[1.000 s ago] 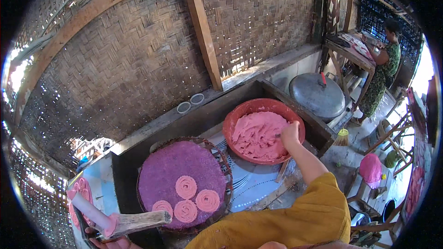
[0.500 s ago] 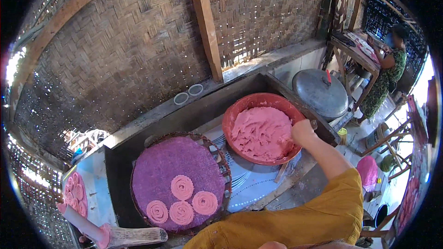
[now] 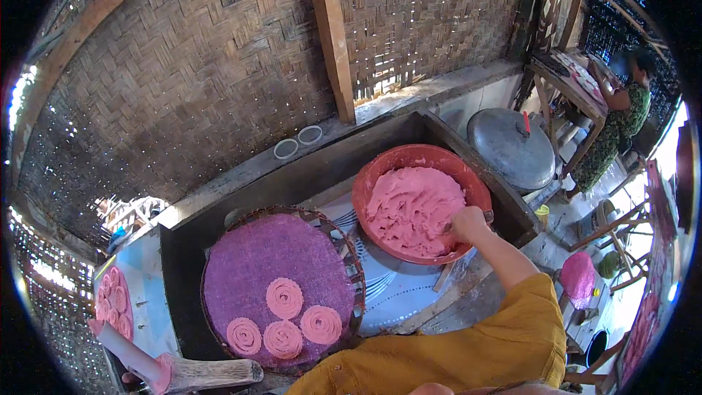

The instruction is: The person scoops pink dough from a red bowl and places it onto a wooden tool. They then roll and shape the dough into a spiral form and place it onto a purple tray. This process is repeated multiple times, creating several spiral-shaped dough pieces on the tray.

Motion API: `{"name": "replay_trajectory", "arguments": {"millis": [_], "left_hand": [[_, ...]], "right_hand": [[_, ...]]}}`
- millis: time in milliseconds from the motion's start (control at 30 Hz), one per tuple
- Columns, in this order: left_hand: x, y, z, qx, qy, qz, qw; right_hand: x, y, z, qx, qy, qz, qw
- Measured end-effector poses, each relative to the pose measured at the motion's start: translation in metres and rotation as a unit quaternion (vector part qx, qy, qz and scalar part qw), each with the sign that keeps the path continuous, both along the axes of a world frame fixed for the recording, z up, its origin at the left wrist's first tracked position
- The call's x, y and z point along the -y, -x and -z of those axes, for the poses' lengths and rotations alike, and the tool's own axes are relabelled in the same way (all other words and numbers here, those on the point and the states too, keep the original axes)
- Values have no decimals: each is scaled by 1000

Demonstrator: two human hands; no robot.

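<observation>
My right hand [image 3: 469, 224] reaches over the near right side of a red basin [image 3: 488, 197] and is closed around a utensil, whose grey end [image 3: 488, 216] sticks out past the fist. Its working end is hidden in the pink dough [image 3: 417, 205] that fills the basin. At the lower left edge, a pale tube [image 3: 128, 351] smeared with pink lies against a wooden plunger [image 3: 219, 372]. Just a dark bit of my left hand [image 3: 130, 378] shows beneath the tube, seemingly gripping it. Several pink dough spirals [image 3: 284, 298] lie on a round purple mat [image 3: 248, 263].
The mat and basin sit in a dark, walled wooden trough [image 3: 278, 174]. On its ledge stand two small round dishes [image 3: 286, 148]. More spirals [image 3: 113, 300] lie at the far left. A large lidded metal pot [image 3: 512, 150] is right of the trough; behind it a person [image 3: 621, 113] works at a table.
My right hand has moved left and down from the basin's rim to the dough, with the utensil still in it. The view has shifted slightly.
</observation>
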State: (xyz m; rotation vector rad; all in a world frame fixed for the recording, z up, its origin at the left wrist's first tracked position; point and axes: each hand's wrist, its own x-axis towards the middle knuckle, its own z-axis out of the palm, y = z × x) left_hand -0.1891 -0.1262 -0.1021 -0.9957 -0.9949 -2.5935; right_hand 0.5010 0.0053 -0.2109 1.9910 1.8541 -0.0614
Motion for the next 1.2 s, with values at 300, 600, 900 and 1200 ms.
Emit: {"name": "replay_trajectory", "arguments": {"millis": [300,600,900,1200], "left_hand": [[8,-14,-34,114,-113,535,829],[30,-4,-14,89,-118,600,786],[40,-20,-20,58,-94,580,807],[56,-11,-6,58,-55,275,958]], "right_hand": [[9,2,-2,-73,16,87,993],[29,-31,-1,-175,-57,90,979],[8,-30,-2,-210,-119,87,967],[-24,-12,29,-27,-143,-46,988]]}}
